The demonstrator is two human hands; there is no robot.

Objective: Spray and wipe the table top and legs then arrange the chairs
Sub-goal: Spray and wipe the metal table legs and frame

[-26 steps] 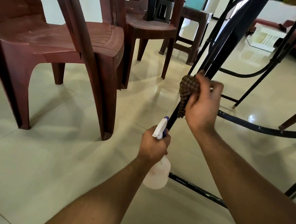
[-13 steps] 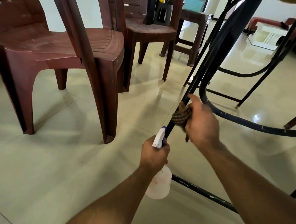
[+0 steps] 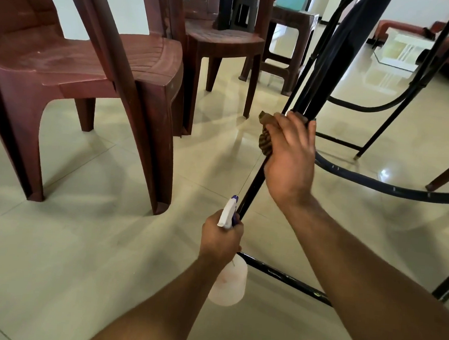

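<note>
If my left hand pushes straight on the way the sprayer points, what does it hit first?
Probably the black table leg, right beside the sprayer nozzle, though depth is unclear.

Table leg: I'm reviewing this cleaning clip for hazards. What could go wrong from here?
The right hand holds the cloth bunched against the table leg, so part of it may go unwiped. The left hand holds the spray bottle close beside that leg; a downward wipe could knock it. Drips could slick the glossy floor.
</note>
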